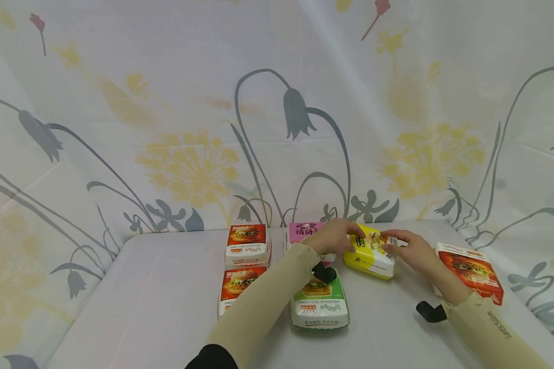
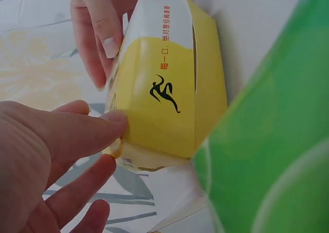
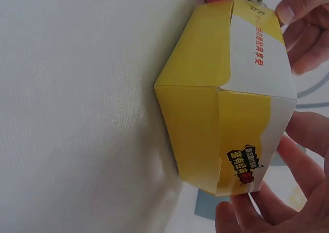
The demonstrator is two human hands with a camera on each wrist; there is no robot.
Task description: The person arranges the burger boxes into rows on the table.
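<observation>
A yellow and white burger box point(image 1: 371, 254) lies between both hands at the back right of the table, its closed lid showing a printed burger. My left hand point(image 1: 334, 237) pinches its left end; in the left wrist view the thumb point(image 2: 115, 121) presses on the box's edge, other fingers behind the corner. My right hand point(image 1: 413, 252) grips the right end; in the right wrist view its fingers point(image 3: 244, 212) curl round the box's end face. Partly covered by the left hand and forearm are a pink box point(image 1: 304, 230) and, nearer me, a green burger box point(image 1: 320, 307).
Two red and white burger boxes point(image 1: 248, 246) stand one before the other on the left, the nearer partly behind the left sleeve point(image 1: 268, 292). Another red box point(image 1: 473, 269) lies tilted at the right. A flower-printed curtain point(image 1: 277, 179) hangs behind the white tabletop point(image 1: 166, 297).
</observation>
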